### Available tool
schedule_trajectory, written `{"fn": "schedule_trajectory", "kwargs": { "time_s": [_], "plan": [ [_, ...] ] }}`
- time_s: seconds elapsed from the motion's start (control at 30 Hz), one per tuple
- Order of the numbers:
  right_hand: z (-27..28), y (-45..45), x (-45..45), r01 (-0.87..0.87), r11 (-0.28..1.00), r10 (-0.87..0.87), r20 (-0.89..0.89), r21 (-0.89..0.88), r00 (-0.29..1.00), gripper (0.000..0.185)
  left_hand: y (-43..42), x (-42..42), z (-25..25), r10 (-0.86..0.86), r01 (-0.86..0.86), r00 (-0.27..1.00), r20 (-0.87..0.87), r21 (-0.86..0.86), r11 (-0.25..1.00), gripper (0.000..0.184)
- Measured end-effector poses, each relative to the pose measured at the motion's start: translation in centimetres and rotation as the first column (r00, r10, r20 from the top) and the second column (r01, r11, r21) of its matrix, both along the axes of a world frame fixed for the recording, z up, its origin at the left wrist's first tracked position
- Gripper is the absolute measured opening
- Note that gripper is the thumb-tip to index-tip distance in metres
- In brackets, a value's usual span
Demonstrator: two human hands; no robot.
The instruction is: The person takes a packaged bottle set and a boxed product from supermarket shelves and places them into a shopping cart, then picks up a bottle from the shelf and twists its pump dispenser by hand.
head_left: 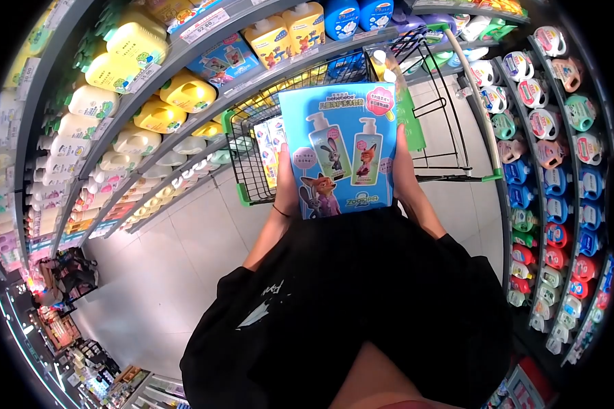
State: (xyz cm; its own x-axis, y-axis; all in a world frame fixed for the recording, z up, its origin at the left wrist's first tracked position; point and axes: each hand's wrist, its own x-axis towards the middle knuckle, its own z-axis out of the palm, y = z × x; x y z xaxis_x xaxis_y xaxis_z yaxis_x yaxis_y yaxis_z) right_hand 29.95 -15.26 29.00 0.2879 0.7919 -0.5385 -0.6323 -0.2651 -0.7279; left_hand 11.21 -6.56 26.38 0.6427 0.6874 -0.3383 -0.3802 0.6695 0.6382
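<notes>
A black shirt (361, 286) fills the lower middle, with small white lettering too blurred to read. Just beyond it is a blue box (344, 150), printed with two pump bottles, a rabbit and a fox; "Zootopia" reads near its bottom edge, under Chinese text. The left hand (288, 180) and right hand (404, 163) are clamped on the box's opposite side edges, low down, its printed front towards the camera. Behind it is a wire cart (249, 167) with green corners; whether they touch cannot be told. Inside, a colourful packet (269, 146) stands towards the left end, and a green package (409, 112) nearer the handle (472, 95). On the shelf (211, 99) beyond the cart's left end, a similar blue carton (225, 58) stands beside yellow bottles (269, 41).
</notes>
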Motion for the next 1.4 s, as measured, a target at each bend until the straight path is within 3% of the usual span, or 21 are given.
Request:
{"fn": "schedule_trajectory", "kwargs": {
  "time_s": [0.23, 0.43, 0.63, 0.83, 1.03, 1.4],
  "plan": [
    [-1.9, -0.2, 0.0, -0.01, 0.999, 0.011, -0.031, 0.047, 0.999, 0.067, 0.4, -1.1, -1.8, -0.105, 0.115, 0.992, 0.07, -0.158, 0.981, 0.067],
    [-2.6, -0.1, -0.1, 0.001, 0.999, 0.0, -0.016, 0.038, 1.0, 0.064, 0.2, -0.3, -1.0, -0.006, -0.009, 0.995, -0.1, -0.143, 0.99, 0.072],
    [-2.3, 0.2, -0.2, -0.017, 0.999, 0.018, -0.028, 0.038, 0.999, 0.065, 0.6, -1.6, -2.5, -0.122, 0.128, 0.991, 0.051, -0.128, 0.983, 0.064],
    [-2.3, 0.2, -0.2, -0.02, 1.0, 0.02, -0.034, 0.005, 0.999, 0.068, 0.2, -0.8, -2.6, 0.007, -0.009, 1.0, -0.013, -0.185, 0.983, 0.062],
    [-2.2, 0.3, -0.2, -0.015, 1.0, 0.015, -0.011, 0.0, 1.0, 0.067, 0.2, -1.3, -2.7, -0.062, 0.061, 0.998, -0.006, -0.144, 0.988, 0.063],
    [-3.3, 0.2, 0.3, -0.005, 1.0, 0.006, -0.032, 0.016, 0.999, 0.06, 0.0, -0.9, -2.3, -0.034, 0.015, 0.994, -0.108, -0.173, 0.985, 0.066]
  ]
}}
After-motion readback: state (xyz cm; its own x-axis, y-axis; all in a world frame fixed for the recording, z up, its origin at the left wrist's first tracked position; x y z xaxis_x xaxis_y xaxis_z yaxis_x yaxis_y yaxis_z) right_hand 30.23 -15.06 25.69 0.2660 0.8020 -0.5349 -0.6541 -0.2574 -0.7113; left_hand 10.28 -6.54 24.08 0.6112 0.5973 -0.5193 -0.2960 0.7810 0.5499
